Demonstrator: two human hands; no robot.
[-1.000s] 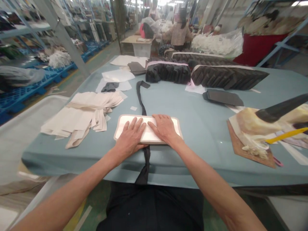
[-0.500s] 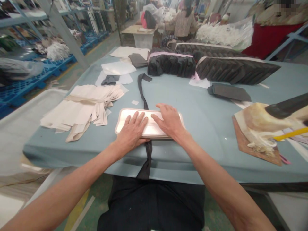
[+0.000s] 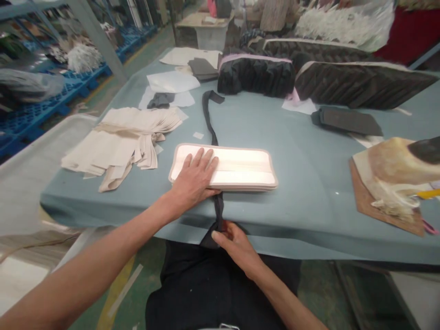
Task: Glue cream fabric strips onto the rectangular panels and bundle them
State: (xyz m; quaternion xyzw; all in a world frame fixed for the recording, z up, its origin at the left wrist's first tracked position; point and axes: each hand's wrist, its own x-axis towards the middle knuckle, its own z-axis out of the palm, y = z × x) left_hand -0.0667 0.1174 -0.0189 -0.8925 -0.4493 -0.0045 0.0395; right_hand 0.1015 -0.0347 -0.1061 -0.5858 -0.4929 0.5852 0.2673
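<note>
A stack of cream-coloured rectangular panels with rounded corners lies across a black fabric strip on the table. My left hand rests on the left part of the stack, its fingers spread on the top and its thumb at the near edge. Below the stack, at the table's front edge, my right hand pinches the near end of the black strip between thumb and fingers. The strip's far end lies curled on the table beyond the stack.
Left of the stack sits a tied bundle of cream fabric pieces. Black pleated bundles line the back. A dark folded piece lies at right, near a glue-stained container on a brown board. Blue pallets stand at left.
My right hand has left the top of the stack, come down toward me and taken hold of the strip's near end. My left hand stays on the stack. The camera view has tilted down.
</note>
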